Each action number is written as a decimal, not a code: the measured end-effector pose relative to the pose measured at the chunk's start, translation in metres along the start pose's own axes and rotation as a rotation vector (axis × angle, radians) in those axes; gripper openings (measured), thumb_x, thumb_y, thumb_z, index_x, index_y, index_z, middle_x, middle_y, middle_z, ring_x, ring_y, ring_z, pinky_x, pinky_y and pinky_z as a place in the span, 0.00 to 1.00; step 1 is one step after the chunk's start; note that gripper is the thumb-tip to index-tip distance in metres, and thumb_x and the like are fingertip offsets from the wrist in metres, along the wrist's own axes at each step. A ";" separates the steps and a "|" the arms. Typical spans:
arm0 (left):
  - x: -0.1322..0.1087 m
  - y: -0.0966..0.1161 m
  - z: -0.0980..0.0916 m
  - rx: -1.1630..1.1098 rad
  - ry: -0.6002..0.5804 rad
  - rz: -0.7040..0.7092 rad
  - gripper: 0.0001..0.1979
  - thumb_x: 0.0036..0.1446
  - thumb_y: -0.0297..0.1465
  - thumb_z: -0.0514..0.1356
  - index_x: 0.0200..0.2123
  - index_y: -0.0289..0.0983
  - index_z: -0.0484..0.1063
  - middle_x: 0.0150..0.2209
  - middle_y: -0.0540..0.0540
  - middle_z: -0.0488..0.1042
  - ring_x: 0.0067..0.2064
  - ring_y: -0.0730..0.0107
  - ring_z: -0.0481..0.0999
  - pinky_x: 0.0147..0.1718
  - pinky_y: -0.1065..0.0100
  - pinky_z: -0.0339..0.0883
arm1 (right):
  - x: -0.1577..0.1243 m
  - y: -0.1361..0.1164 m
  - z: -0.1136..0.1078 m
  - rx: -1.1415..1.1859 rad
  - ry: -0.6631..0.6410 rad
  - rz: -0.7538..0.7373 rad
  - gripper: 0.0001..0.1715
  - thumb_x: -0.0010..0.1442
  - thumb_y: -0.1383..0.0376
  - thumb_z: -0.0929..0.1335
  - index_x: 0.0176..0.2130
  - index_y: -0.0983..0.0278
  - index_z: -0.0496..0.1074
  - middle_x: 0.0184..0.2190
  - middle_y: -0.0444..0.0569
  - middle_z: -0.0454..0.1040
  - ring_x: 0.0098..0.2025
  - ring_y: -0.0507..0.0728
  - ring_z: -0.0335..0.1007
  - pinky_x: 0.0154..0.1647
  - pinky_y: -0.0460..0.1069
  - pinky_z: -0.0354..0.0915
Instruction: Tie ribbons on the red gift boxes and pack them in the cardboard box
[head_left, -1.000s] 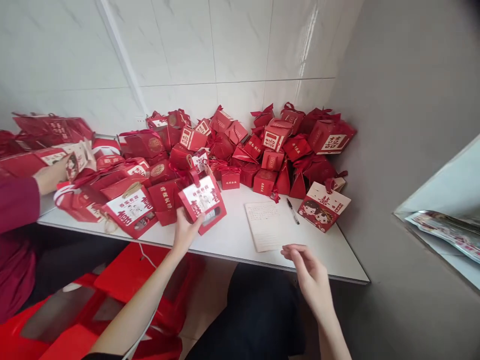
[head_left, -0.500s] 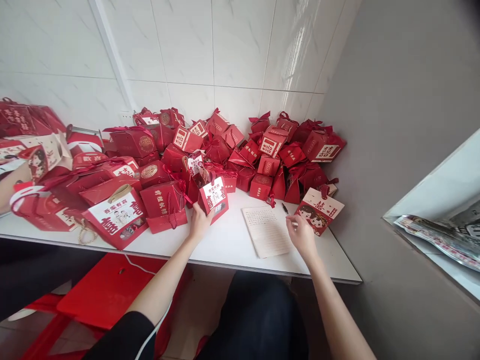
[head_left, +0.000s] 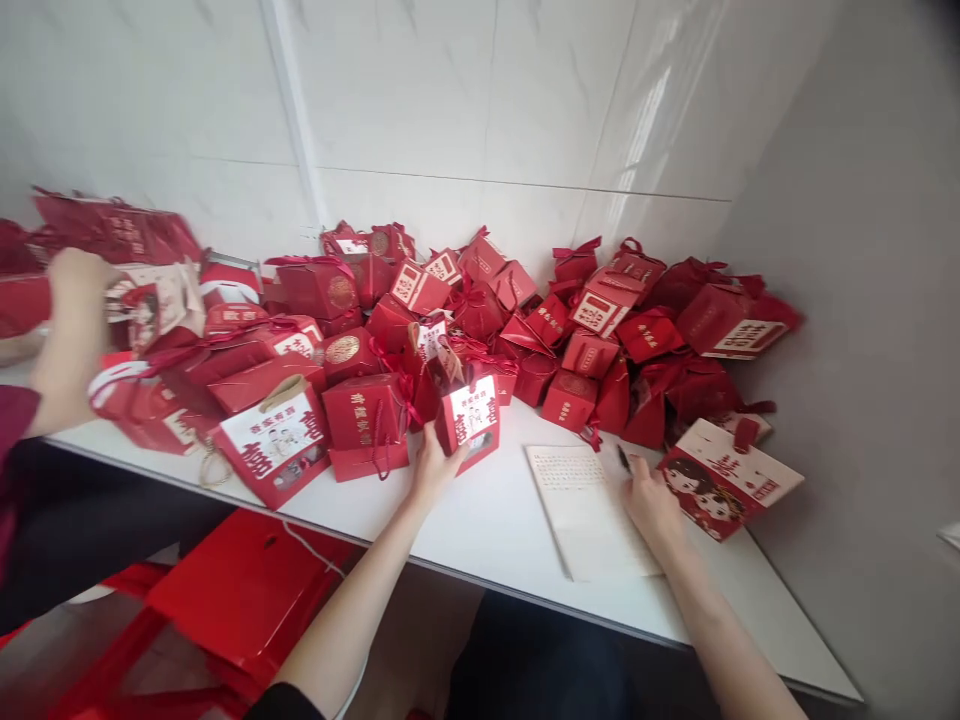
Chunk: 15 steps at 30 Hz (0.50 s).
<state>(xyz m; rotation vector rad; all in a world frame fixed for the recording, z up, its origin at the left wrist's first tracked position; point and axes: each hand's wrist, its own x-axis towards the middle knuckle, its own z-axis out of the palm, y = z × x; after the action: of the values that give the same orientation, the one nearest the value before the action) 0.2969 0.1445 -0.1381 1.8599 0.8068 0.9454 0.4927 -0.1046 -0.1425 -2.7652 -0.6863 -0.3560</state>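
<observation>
My left hand point(head_left: 435, 468) grips the lower left side of a small red and white gift box point(head_left: 472, 412) with a clear window, which stands on the table. My right hand point(head_left: 654, 505) rests at the right edge of an open notebook point(head_left: 585, 530) with handwritten lines near its top. Its fingers are closed at a black pen point(head_left: 624, 460); only the pen's dark end shows. Just right of that hand, a larger red and cream box point(head_left: 724, 485) with two cartoon faces leans tilted.
Red gift boxes point(head_left: 540, 370) are heaped along the tiled wall point(head_left: 420, 100). Another person's arm point(head_left: 75, 330) reaches over boxes at the left. A red stool point(head_left: 240, 580) stands below the white table point(head_left: 495, 535). A grey wall point(head_left: 862, 350) bounds the right side.
The view has swung left, so things sit further right. My right hand has closed at the pen. My left hand keeps the small box. The other person's hand has risen over the boxes.
</observation>
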 end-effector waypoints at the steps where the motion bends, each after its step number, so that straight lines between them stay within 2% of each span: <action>1: 0.000 0.000 0.000 0.005 0.004 0.005 0.27 0.47 0.35 0.62 0.48 0.36 0.56 0.47 0.36 0.71 0.49 0.54 0.71 0.45 0.57 0.65 | 0.001 0.002 0.000 0.009 -0.006 0.007 0.24 0.57 0.70 0.57 0.52 0.71 0.64 0.32 0.60 0.70 0.25 0.60 0.67 0.25 0.51 0.59; 4: -0.003 0.001 -0.001 0.012 -0.002 0.012 0.25 0.46 0.34 0.62 0.47 0.37 0.57 0.46 0.38 0.72 0.48 0.56 0.73 0.44 0.59 0.67 | 0.000 0.007 -0.004 0.213 0.030 -0.019 0.24 0.56 0.67 0.56 0.51 0.67 0.65 0.29 0.53 0.70 0.23 0.58 0.65 0.25 0.51 0.59; 8: -0.007 0.007 -0.004 -0.001 -0.017 -0.008 0.27 0.47 0.36 0.62 0.48 0.36 0.55 0.49 0.35 0.69 0.51 0.54 0.70 0.48 0.56 0.64 | -0.005 0.002 -0.021 0.910 0.201 0.006 0.16 0.52 0.63 0.59 0.38 0.64 0.69 0.25 0.48 0.70 0.28 0.56 0.67 0.33 0.52 0.63; 10: -0.005 0.007 -0.005 -0.019 -0.040 -0.010 0.27 0.46 0.37 0.62 0.47 0.36 0.56 0.49 0.36 0.69 0.52 0.53 0.69 0.49 0.56 0.63 | -0.006 -0.004 -0.028 1.270 0.196 -0.017 0.13 0.49 0.59 0.64 0.36 0.63 0.67 0.24 0.45 0.71 0.27 0.55 0.69 0.33 0.52 0.66; 11: -0.004 0.006 -0.005 -0.023 -0.044 -0.006 0.27 0.46 0.38 0.62 0.47 0.37 0.56 0.48 0.37 0.69 0.51 0.54 0.70 0.48 0.57 0.64 | -0.006 -0.006 -0.030 1.367 0.183 -0.022 0.14 0.48 0.58 0.66 0.35 0.62 0.65 0.25 0.45 0.72 0.27 0.55 0.70 0.32 0.52 0.66; 13: 0.000 0.002 -0.004 -0.023 -0.030 0.002 0.27 0.45 0.39 0.63 0.46 0.37 0.57 0.46 0.38 0.70 0.50 0.54 0.71 0.47 0.57 0.65 | -0.006 -0.009 -0.032 1.409 0.163 -0.029 0.15 0.49 0.56 0.67 0.33 0.61 0.61 0.22 0.44 0.72 0.23 0.55 0.71 0.29 0.51 0.67; 15: 0.003 -0.003 -0.003 0.000 -0.014 0.013 0.28 0.44 0.40 0.63 0.45 0.37 0.57 0.46 0.39 0.70 0.49 0.54 0.71 0.45 0.57 0.66 | -0.010 -0.009 -0.030 1.242 0.234 -0.087 0.13 0.55 0.55 0.65 0.31 0.61 0.59 0.16 0.40 0.69 0.18 0.53 0.68 0.24 0.49 0.66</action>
<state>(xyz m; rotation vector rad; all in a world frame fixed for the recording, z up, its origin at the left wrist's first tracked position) 0.2952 0.1492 -0.1393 1.8715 0.7869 0.9397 0.4747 -0.1102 -0.1158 -1.4970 -0.6415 -0.1600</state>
